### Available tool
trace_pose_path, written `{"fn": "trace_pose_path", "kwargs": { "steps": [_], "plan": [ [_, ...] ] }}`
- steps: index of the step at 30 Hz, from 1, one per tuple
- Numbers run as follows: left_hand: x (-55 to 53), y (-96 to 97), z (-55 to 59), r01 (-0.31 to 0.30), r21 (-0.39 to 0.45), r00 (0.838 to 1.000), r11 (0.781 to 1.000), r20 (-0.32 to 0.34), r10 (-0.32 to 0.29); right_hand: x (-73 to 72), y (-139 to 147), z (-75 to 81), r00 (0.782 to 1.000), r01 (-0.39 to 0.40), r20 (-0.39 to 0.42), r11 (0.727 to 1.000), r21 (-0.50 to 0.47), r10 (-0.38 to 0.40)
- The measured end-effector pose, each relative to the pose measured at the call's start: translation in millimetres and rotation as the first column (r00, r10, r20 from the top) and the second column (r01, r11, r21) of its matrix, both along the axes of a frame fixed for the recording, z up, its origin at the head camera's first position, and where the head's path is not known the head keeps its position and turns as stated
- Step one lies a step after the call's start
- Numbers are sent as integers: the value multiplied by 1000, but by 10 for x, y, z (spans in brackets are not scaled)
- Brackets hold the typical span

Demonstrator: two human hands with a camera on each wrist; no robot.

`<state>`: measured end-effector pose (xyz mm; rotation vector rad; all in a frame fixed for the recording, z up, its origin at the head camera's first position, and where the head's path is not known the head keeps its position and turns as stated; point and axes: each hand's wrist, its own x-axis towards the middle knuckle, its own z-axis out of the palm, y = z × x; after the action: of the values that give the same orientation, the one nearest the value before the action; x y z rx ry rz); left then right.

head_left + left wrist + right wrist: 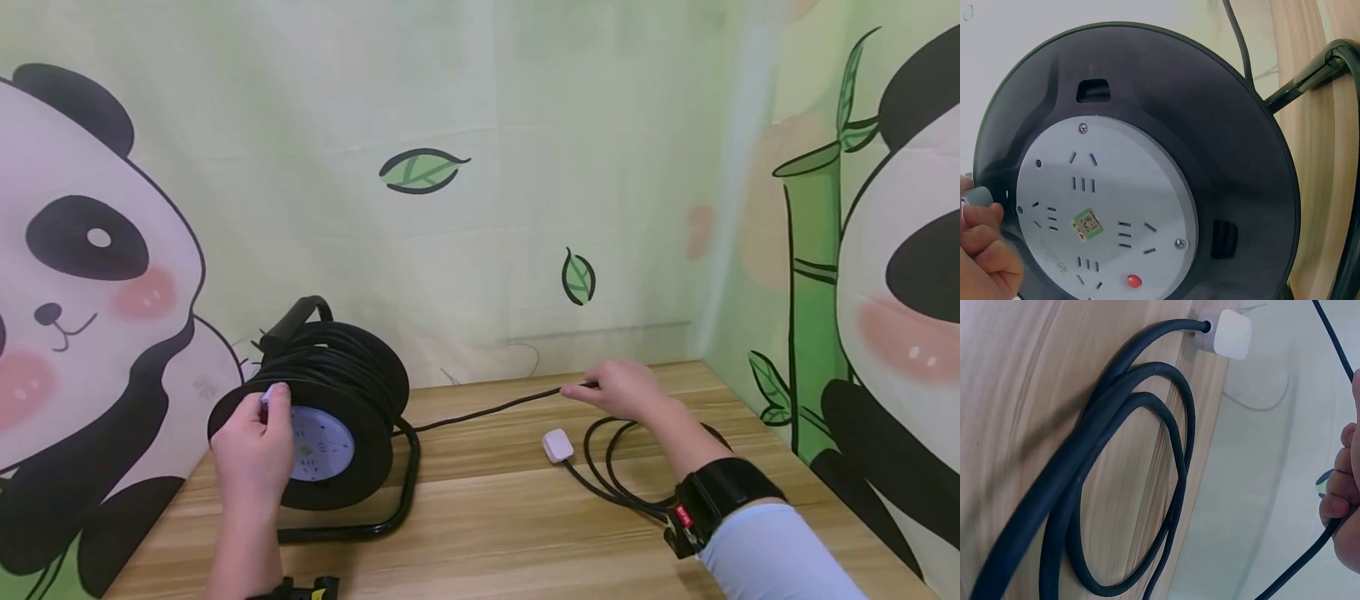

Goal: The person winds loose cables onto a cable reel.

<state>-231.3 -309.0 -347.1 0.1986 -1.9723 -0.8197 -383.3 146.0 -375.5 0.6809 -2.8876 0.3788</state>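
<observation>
A black cable reel (375, 475) with a grey-white socket panel (1107, 206) stands on its bent tube frame at the left of the table. My left hand (255, 433) pinches the small grey crank knob (979, 197) at the edge of the reel's face. Black cable (487, 410) runs from the reel to the right, slightly slack. My right hand (618, 390) grips it above the table, fingers curled round it in the right wrist view. Below that hand lie loose loops of cable (1182, 456), ending in a white plug (557, 446).
The wooden table (480, 517) meets a cloth backdrop (510, 208) printed with pandas and leaves behind and at the right. A carrying handle (296, 321) rises from the reel's top. The tube frame (408, 492) juts out toward the front.
</observation>
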Motion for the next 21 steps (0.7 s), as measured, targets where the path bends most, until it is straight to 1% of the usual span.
{"fn": "trace_pose_path", "kwargs": {
  "steps": [3,11,14,19,21],
  "plan": [
    [7,29,16,7,-17,1000,1000,15,-7,5,-37,7,1000,-12,-3,1000,-4,12],
    [55,104,61,36,-34,993,999,111,-32,38,-139,17,999,-52,-12,999,0,52],
    [65,138,64,56,-56,991,997,128,-48,57,-197,32,998,-69,-10,998,3,69],
    [61,200,53,92,-96,986,991,147,-77,90,-306,49,994,-103,-31,994,29,104],
    [57,228,49,106,-109,982,988,168,-86,109,-358,59,992,-115,-37,993,40,117]
  ]
}}
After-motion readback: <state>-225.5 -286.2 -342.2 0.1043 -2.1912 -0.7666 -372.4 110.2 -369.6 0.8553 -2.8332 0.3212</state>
